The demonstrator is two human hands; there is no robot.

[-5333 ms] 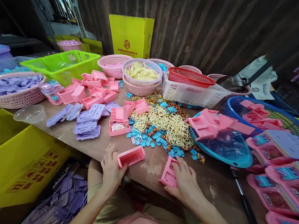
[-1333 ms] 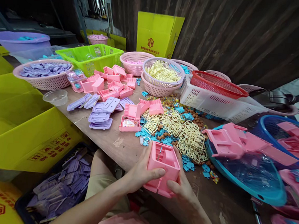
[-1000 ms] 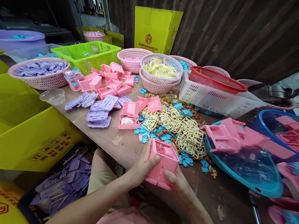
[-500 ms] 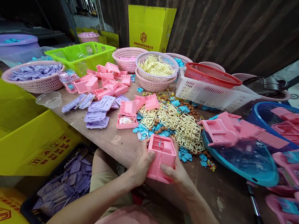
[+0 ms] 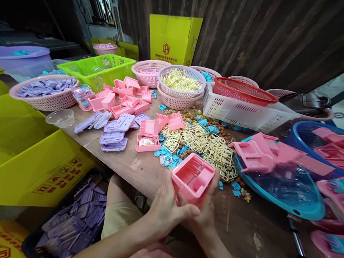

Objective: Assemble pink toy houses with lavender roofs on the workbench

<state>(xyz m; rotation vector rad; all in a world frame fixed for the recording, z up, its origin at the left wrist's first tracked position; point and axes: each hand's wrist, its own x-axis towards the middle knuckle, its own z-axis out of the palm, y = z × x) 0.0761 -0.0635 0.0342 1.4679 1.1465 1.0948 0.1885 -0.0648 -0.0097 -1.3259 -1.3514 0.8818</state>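
Both my hands grip a pink plastic box (image 5: 192, 177) at the near edge of the wooden table (image 5: 127, 163). The box is tilted so that its open, ribbed inside faces up and away from me. My left hand (image 5: 167, 208) wraps its near left side, with the thumb reaching across under it. My right hand (image 5: 204, 211) closes on its right side, fingers along the right wall. Just beyond the box lie cream plastic frames (image 5: 206, 145) and small blue pieces (image 5: 169, 158).
Purple plates (image 5: 114, 130) and pink box halves (image 5: 123, 99) lie at the left. Baskets (image 5: 180, 84), a green crate (image 5: 97, 67), a white crate (image 5: 245, 111) and a yellow carton (image 5: 173, 37) stand behind. A blue basket (image 5: 280, 185) holds pink parts at the right. Yellow bins (image 5: 24, 153) stand left.
Two separate pink pieces on the table have become one box in my hands. In the last second I tipped it over so its open inside faces up, and my hands moved under it.
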